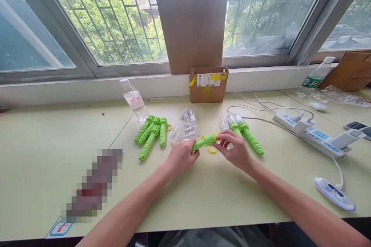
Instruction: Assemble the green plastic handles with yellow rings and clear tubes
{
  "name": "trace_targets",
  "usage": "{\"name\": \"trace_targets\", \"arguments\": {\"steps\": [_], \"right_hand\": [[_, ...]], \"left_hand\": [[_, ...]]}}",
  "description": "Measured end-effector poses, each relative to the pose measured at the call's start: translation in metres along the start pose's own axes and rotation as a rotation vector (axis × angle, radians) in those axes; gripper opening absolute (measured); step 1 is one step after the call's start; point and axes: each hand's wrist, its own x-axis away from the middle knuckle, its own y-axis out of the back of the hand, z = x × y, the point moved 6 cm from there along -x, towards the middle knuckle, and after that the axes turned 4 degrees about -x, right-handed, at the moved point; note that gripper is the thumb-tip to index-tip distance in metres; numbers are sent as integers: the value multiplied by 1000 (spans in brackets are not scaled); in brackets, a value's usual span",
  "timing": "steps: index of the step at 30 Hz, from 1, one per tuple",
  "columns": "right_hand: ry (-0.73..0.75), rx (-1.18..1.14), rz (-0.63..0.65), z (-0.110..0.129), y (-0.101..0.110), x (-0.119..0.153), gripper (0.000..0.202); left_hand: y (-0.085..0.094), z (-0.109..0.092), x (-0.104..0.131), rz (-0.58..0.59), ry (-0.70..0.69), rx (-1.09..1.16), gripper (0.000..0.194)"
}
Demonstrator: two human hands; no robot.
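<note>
My left hand point(182, 156) is wrapped round a ribbed green plastic tube point(199, 144), which slants up to the right over the table. At its threaded right end, the fingertips of my right hand point(236, 150) pinch a small yellow ring point(216, 135). Just below lies another yellow ring point(212, 150) on the tabletop. Behind my hands several clear plastic caps point(175, 135) with white ends are heaped. Several green tubes point(149, 142) lie in a group to the left. On the right, green tubes point(252, 141) with clear caps on their ends lie partly behind my right hand.
A water bottle point(135, 100) stands behind the left group, beside a small cardboard box point(207, 88) by the wall. To the right are a power strip point(314, 133) with cables, a white oval device point(334, 193) and another bottle point(315, 77). A blurred patch point(94, 185) covers something at left.
</note>
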Motion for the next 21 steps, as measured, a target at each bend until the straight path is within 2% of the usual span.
{"name": "trace_targets", "arguments": {"steps": [7, 16, 21], "right_hand": [[-73, -80, 56, -4, -1, -1, 13], [-312, -308, 75, -11, -1, -3, 20], [-425, -440, 97, -15, -5, -2, 24]], "left_hand": [[1, 0, -1, 20, 52, -10, 4], [2, -2, 0, 7, 4, -11, 5], [2, -4, 0, 16, 6, 20, 17]]}}
